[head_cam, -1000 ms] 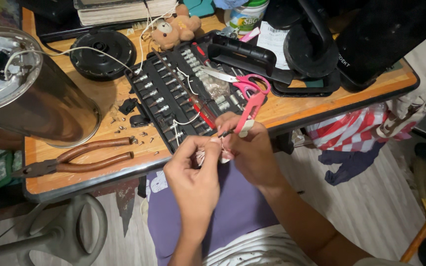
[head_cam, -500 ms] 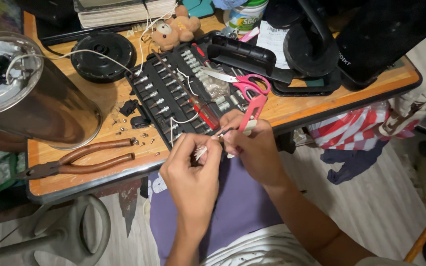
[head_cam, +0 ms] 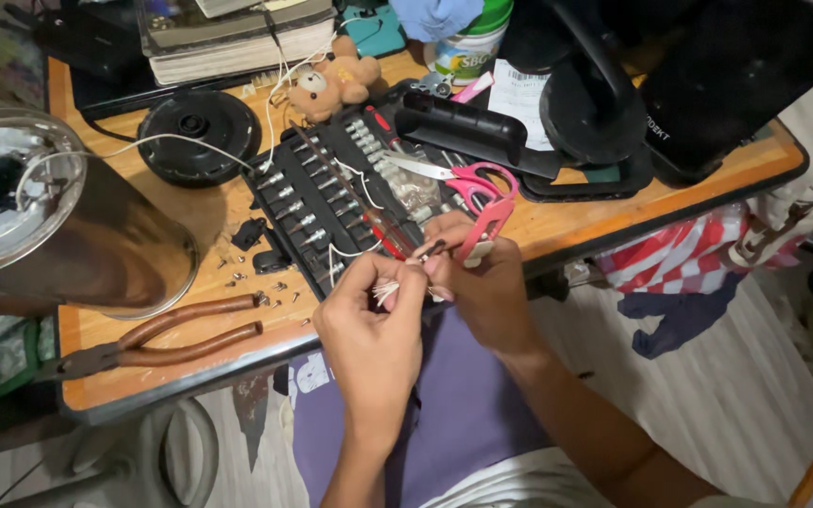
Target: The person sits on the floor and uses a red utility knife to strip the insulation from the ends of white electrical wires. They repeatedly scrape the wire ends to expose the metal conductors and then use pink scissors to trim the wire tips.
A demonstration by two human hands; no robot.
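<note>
Wires [head_cam: 390, 290], thin and white, sit pinched in my left hand [head_cam: 374, 325], just past the edge of the wooden surface [head_cam: 557, 221] and over my lap. My left fingers are closed tight on the little bunch. My right hand [head_cam: 477, 282] is pressed up against it, fingers narrow on the wire ends, with a small dark bit poking out; I cannot tell what that bit is.

I think the wire ends could slip out if I squeeze too softly, because they are so thin. They could bend or snap if I twist too hard. The pink scissors [head_cam: 486, 202] lie right by my right knuckles, half over the black bit case [head_cam: 331, 202], so a bump could knock them off. Tiny screws [head_cam: 275, 292] near the pliers [head_cam: 167, 339] could roll off and get lost.
</note>
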